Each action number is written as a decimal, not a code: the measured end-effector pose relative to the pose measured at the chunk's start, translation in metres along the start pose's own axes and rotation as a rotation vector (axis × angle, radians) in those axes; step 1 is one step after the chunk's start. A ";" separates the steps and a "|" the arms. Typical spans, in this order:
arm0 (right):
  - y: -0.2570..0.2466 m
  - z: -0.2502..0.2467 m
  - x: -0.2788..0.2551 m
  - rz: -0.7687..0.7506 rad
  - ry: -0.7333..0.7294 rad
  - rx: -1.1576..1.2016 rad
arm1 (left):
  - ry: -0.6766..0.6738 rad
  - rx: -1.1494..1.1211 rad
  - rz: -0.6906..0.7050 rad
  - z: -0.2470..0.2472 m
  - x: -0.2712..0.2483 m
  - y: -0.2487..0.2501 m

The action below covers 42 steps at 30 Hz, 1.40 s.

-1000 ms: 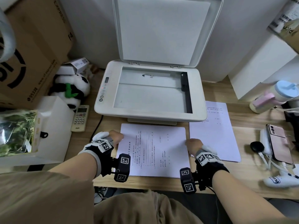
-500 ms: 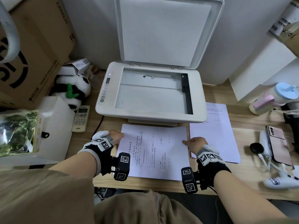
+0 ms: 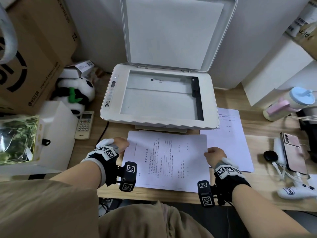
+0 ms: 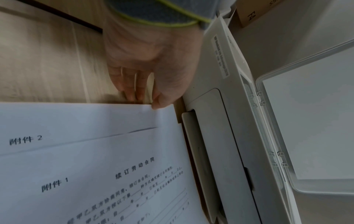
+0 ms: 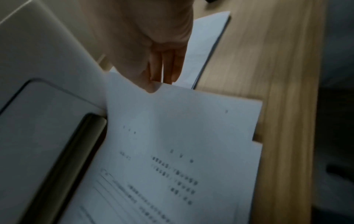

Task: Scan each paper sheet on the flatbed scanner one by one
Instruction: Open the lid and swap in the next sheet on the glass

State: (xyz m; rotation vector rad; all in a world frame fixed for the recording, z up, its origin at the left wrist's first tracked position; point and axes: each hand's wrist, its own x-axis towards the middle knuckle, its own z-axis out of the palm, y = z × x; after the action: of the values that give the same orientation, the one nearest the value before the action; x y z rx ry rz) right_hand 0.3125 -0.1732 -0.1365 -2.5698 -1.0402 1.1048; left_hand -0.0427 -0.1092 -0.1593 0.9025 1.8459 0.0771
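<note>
The white flatbed scanner (image 3: 109, 115) stands at the back of the desk with its lid (image 3: 175, 31) raised and its glass (image 3: 157, 100) bare. A stack of printed sheets lies in front of it. The top sheet (image 3: 171, 160) (image 4: 114, 174) (image 5: 182, 128) sits shifted right, uncovering the sheet below (image 4: 76, 121). My left hand (image 3: 126, 145) (image 4: 149, 100) pinches the stack's left edge, thumb on top and fingers under. My right hand (image 3: 208, 152) (image 5: 155, 84) pinches the top sheet's right edge the same way.
A second pile of sheets (image 3: 229, 134) (image 5: 206, 37) lies right of the stack. A phone (image 3: 291, 152), cables and a bottle (image 3: 288, 103) crowd the right. To the left are a remote (image 3: 84, 125), a panda toy (image 3: 75, 95), a white box (image 3: 56, 134) and a cardboard box (image 3: 34, 48).
The top sheet has slid slightly to the right, so its left edge shows inside the stack's edge. Both hands stay almost where they were.
</note>
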 end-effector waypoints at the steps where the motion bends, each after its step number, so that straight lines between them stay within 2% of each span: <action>1: 0.001 0.001 0.000 -0.005 -0.007 0.106 | -0.008 0.031 0.014 -0.001 -0.005 0.004; 5: 0.011 0.004 -0.001 -0.011 0.028 0.340 | 0.002 0.117 0.061 -0.008 -0.013 0.007; 9: 0.004 -0.006 -0.006 -0.009 0.111 0.541 | -0.175 0.244 0.101 -0.012 -0.032 0.023; 14: -0.017 -0.030 -0.003 -0.054 0.221 0.759 | -0.410 0.249 0.135 -0.025 -0.052 0.051; 19: -0.049 -0.068 -0.003 -0.195 0.258 0.891 | -0.481 0.103 0.274 -0.054 -0.077 0.094; 23: -0.082 -0.094 -0.001 -0.328 0.265 0.830 | -0.358 -0.187 0.364 -0.080 -0.080 0.127; 28: -0.129 -0.116 -0.002 -0.493 0.300 0.810 | -0.042 -0.368 0.539 -0.105 -0.090 0.167; 30: -0.147 -0.126 -0.005 -0.577 0.329 0.824 | -0.004 -0.465 0.620 -0.114 -0.099 0.181; 32: -0.160 -0.133 -0.008 -0.615 0.298 0.922 | -0.003 -0.566 0.663 -0.121 -0.107 0.188; 34: -0.168 -0.138 -0.009 -0.591 0.245 1.034 | 0.010 -0.664 0.686 -0.126 -0.106 0.190; 38: -0.168 -0.132 -0.005 -0.519 -0.003 1.143 | 0.020 -0.773 0.615 -0.129 -0.086 0.178; 40: -0.162 -0.122 -0.001 -0.470 -0.081 1.086 | 0.099 -0.671 0.556 -0.126 -0.078 0.171; 42: -0.156 -0.110 0.002 -0.453 -0.054 0.928 | 0.153 -0.549 0.527 -0.119 -0.073 0.162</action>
State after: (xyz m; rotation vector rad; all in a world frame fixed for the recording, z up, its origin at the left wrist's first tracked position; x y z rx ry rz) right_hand 0.3048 -0.0421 0.0020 -1.5026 -0.7823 1.1515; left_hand -0.0385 0.0021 0.0234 0.9736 1.5510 0.9532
